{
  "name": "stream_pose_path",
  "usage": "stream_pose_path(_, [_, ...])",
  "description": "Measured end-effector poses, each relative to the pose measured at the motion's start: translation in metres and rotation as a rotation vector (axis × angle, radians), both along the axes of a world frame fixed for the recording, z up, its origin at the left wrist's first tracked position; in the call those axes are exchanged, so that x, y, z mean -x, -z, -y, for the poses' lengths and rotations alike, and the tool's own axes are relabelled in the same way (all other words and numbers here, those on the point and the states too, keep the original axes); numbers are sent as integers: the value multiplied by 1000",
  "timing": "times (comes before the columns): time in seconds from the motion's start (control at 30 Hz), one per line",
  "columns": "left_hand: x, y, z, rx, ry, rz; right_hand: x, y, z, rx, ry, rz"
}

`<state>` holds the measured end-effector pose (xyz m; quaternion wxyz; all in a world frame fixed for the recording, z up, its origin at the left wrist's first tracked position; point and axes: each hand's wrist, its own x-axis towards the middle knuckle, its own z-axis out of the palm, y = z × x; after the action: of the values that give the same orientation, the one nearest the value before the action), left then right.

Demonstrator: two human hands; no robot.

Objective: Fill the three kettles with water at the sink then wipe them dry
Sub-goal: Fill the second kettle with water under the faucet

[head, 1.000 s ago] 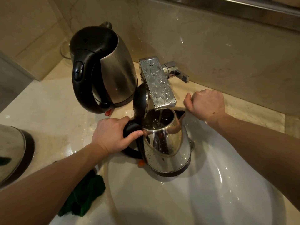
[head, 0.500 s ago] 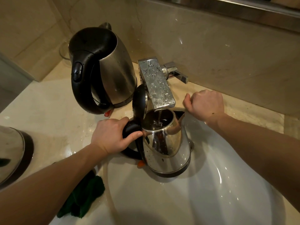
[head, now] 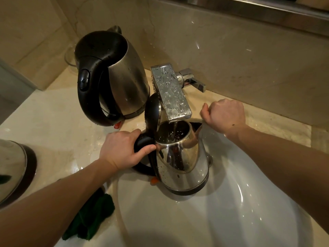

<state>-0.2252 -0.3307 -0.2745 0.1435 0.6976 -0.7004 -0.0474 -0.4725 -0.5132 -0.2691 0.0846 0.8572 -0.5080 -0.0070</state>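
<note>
My left hand [head: 122,148] is wrapped round the black handle of the small kettle [head: 181,163]. The kettle sits tilted in the white sink [head: 231,211] at centre frame, lid flipped up, its mouth directly under the tap spout [head: 170,93]. A thin stream runs in. Water glints inside, but I cannot judge the level.

My right hand [head: 225,114] is curled into a fist holding nothing, resting at the basin's edge just below the tap lever [head: 194,81]. The tall kettle [head: 121,73] stands closed on the desk [head: 53,125] at upper left. The third kettle [head: 12,168] is cut off at the left edge. A green cloth [head: 90,216] lies at lower left.

My worries from here:
- If I'm late on that lever, the kettle will overflow.
- The raised lid sits right beside the spout, so lifting straight up would knock it.
- The wet, heavier kettle could twist in my one-handed grip on the curved bowl.
</note>
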Motion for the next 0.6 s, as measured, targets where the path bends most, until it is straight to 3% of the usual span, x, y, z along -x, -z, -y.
stream_pose_path(0.6, [0, 0, 0, 10, 0, 1, 1, 1, 1, 18, -3, 3])
